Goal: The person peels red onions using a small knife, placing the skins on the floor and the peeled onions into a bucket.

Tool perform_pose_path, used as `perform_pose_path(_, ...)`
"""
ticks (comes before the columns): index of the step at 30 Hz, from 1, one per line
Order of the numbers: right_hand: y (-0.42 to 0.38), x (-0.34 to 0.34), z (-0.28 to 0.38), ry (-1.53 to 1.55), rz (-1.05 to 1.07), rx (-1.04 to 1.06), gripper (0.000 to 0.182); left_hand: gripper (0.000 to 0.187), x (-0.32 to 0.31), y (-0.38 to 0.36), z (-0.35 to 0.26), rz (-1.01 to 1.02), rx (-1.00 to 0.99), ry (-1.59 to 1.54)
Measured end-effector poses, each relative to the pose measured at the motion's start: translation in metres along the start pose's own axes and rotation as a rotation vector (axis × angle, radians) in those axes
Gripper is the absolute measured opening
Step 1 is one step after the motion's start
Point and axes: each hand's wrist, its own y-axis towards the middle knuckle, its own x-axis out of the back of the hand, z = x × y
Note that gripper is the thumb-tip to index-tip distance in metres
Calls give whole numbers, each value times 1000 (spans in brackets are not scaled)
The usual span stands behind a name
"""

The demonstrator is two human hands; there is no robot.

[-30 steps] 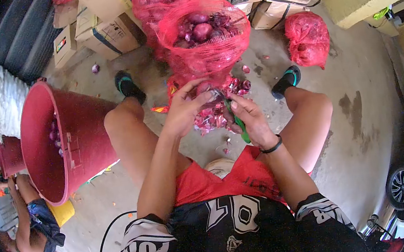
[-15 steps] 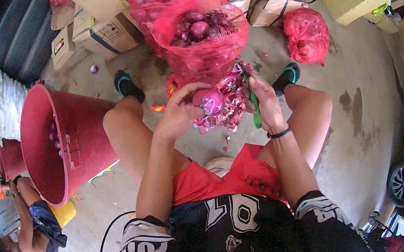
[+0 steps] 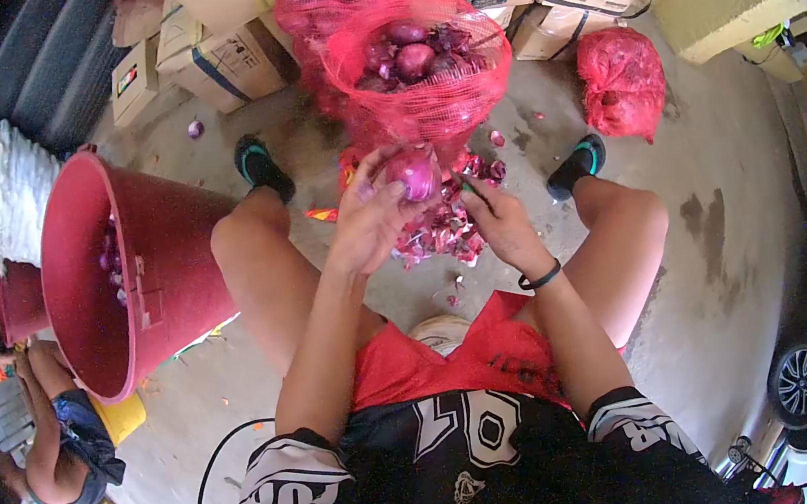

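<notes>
A peeled-looking red onion (image 3: 419,175) sits in the closed fingers of my left hand (image 3: 364,223), just in front of the open mesh sack. My right hand (image 3: 506,231) is closed around a small green-handled knife (image 3: 468,188), mostly covered by the fingers, its tip side close to the onion. Below both hands, a heap of red onion skins (image 3: 447,239) lies on the floor between my feet. The red mesh sack (image 3: 427,113) stands upright beyond my hands, with onions and loose skins showing at its mouth.
At my left a large red tub (image 3: 172,250) leans toward me with onions inside. Cardboard boxes (image 3: 225,67) and a knotted red bag (image 3: 620,84) stand farther off. One stray onion (image 3: 196,129) lies on the floor. Another person (image 3: 68,434) works at far left; a car wheel (image 3: 804,379) shows at right.
The onion in my left hand has risen a little toward the sack. My right hand has shifted left and turned inward, bringing the knife nearer the onion. Skins have dropped onto the heap.
</notes>
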Motion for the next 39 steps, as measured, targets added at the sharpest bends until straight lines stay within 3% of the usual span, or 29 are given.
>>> perform_pose_path(2, -4, -1, 6, 262, -38, 7, 42, 55, 10, 2, 2, -20, 1, -21)
perform_pose_path(5, -16, 6, 26, 391, 5, 92, 44, 58, 7, 5, 4, -17, -26, 93)
perform_pose_path(8, -23, 0, 33, 337, -7, 201, 48, 49, -7, 5, 3, -67, 6, 148)
perform_pose_path(12, -25, -1, 46, 259, -22, 135, 59, 55, -1, 5, 12, -116, 20, 227)
perform_pose_path(15, -17, -5, 42, 128, -136, 355, 60, 56, 0, 5, 14, -134, 49, 285)
perform_pose_path(18, -20, -4, 49, 201, -102, 271, 60, 55, -1, 4, 14, -136, 47, 323)
perform_pose_path(27, -24, 4, 54, 43, -82, 292, 59, 51, 10, 0, 11, -74, 93, 196)
perform_pose_path(29, -15, -3, 21, 53, -83, 174, 59, 50, 9, 1, 6, -27, 111, 156)
perform_pose_path(32, -9, 1, 5, 90, -89, 68, 56, 58, 10, 0, 0, -58, 116, 234)
perform_pose_path(39, -26, 11, 36, 319, 62, 3, 51, 47, 12, -4, 0, -26, 137, 252)
